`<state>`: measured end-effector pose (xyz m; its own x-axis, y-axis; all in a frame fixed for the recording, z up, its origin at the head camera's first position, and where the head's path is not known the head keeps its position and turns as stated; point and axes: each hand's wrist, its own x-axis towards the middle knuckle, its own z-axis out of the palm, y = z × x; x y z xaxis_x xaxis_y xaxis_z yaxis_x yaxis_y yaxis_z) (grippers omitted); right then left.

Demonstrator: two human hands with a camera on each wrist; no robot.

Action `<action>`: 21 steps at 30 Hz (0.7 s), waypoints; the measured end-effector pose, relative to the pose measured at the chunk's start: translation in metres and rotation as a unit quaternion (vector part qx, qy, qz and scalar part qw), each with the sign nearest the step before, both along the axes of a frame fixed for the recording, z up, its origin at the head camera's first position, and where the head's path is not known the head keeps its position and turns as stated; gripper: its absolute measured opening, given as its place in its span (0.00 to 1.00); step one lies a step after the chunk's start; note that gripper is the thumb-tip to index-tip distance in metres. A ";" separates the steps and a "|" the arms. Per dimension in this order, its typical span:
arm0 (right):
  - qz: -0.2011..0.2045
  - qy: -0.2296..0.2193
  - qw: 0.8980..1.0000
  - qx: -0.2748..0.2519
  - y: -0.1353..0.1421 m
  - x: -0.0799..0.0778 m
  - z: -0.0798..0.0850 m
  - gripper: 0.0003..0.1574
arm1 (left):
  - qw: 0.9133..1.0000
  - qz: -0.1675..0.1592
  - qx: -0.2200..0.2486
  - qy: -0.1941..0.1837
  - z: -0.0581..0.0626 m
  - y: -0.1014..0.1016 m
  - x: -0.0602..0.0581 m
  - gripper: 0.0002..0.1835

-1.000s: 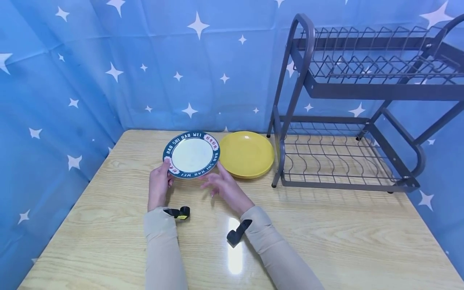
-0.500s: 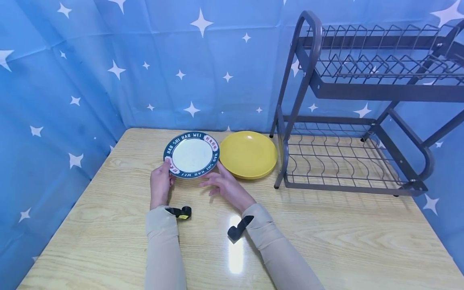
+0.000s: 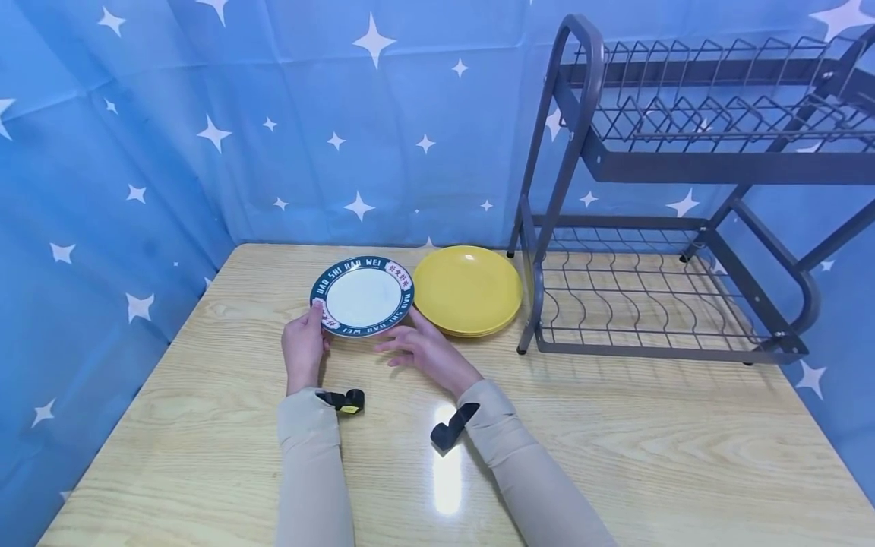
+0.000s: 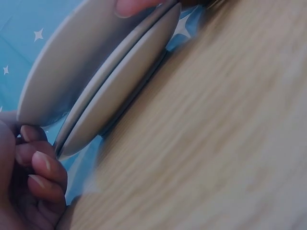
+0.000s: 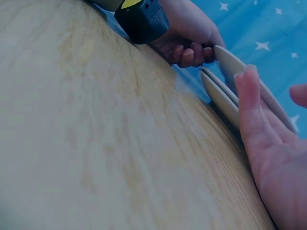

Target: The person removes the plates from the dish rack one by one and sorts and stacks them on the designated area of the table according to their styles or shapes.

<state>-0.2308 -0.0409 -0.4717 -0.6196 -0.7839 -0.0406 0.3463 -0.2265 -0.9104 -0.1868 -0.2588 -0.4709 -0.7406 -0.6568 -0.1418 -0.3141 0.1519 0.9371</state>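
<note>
A round plate (image 3: 363,297) with a white middle and a dark blue lettered rim is raised at a slant at the back left of the table. My left hand (image 3: 304,348) pinches its near left edge, thumb on top and fingers curled below. Under it, in the left wrist view, lie stacked plates (image 4: 122,86), apart from the raised one. My right hand (image 3: 429,351) is at the near right edge of the raised plate, its fingers extended. From the right wrist view, straight fingers (image 5: 252,96) of that hand reach beside the plates' edges; whether they bear weight I cannot tell.
Yellow plates (image 3: 468,290) are stacked right beside the blue-rimmed one. A dark two-tier metal dish rack (image 3: 666,352) stands at the back right. Behind the wooden table (image 3: 205,456) hangs a blue curtain (image 3: 307,114) with white stars.
The far rim of the blue-rimmed plate has dipped slightly. Both hands keep nearly the same places, and the head view has shifted a little.
</note>
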 end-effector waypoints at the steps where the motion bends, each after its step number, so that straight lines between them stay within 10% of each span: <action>1: -0.002 0.001 1.000 0.000 0.000 0.000 0.000 0.42 | 1.000 -0.001 -0.001 -0.003 0.000 0.000 0.000 0.31; 21: 0.017 0.011 1.000 0.003 0.006 0.007 0.018 0.45 | 0.999 -0.003 -0.013 -0.048 0.000 -0.001 -0.003 0.30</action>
<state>-0.2240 -0.0350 -0.4538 -0.5938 -0.8040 -0.0320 0.3343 -0.2102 -0.9187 -0.1902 -0.2602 -0.4710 -0.7283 -0.6572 -0.1941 -0.4008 0.1787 0.8986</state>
